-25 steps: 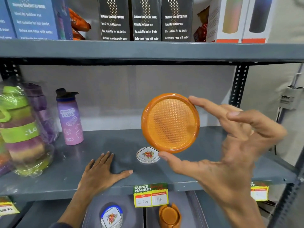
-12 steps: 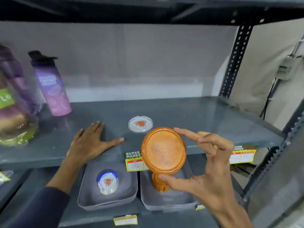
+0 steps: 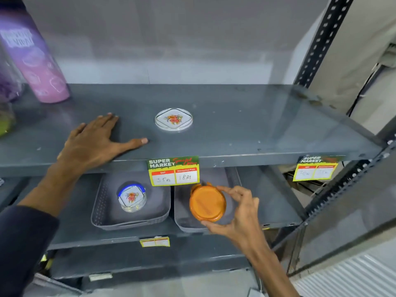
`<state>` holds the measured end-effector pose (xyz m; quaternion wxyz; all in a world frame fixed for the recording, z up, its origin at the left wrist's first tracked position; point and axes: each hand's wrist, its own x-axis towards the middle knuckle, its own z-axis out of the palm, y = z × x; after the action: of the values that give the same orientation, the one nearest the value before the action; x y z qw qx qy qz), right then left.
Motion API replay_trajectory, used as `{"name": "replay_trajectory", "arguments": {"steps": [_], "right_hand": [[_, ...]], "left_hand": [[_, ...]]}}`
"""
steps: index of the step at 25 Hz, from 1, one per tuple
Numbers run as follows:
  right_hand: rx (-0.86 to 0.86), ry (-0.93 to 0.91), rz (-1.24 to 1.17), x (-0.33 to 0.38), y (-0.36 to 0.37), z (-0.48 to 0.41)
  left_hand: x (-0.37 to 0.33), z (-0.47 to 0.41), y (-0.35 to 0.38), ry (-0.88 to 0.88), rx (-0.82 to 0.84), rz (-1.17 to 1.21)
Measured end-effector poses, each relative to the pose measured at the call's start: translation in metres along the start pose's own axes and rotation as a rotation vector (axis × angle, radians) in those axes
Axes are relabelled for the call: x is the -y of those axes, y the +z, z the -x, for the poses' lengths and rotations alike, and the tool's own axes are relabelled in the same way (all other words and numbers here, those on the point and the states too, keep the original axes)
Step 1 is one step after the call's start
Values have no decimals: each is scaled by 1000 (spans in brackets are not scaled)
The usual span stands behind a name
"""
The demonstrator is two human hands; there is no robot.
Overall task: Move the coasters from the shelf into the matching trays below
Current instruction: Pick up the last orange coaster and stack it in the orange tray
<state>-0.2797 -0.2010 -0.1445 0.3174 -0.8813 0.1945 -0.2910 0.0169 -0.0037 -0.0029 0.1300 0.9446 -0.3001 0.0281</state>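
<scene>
Coasters first: the round orange plastic coaster, lower centre over the right grey tray, looks light, stiff and slick; the right hand pinches its rim. The left hand lies flat, spread on the shelf near a clear floral coaster.

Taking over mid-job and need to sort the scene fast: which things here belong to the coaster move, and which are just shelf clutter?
Job:
orange coaster, gripped in the right hand
right tray beneath it
clear flower-print coaster on the shelf
left tray holding the flower-print stack

Clutter:
pink bottle
price tags
left hand, resting flat on the shelf
</scene>
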Motion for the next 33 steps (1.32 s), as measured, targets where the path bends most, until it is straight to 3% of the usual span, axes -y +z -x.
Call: {"name": "replay_trajectory", "arguments": {"steps": [8,14,23,28,30,33], "right_hand": [[228,437,62,-81,69,-52],[325,482,147,-115,108,-72],[379,343,277,-121,122,-78],[407,354,235,-117,117,-71],[288,235,187,-104,101,-68],[-113,-176,-3,-53,58,-52]], "left_hand": [[2,-2,-1,-15,-51,11],[3,-2,0,-31,-57,14],[4,-5,1,-38,-48,10],[4,-4,0,-31,-53,14],[3,-3,0,-31,-49,19],[2,-1,0,-21,-42,27]]}}
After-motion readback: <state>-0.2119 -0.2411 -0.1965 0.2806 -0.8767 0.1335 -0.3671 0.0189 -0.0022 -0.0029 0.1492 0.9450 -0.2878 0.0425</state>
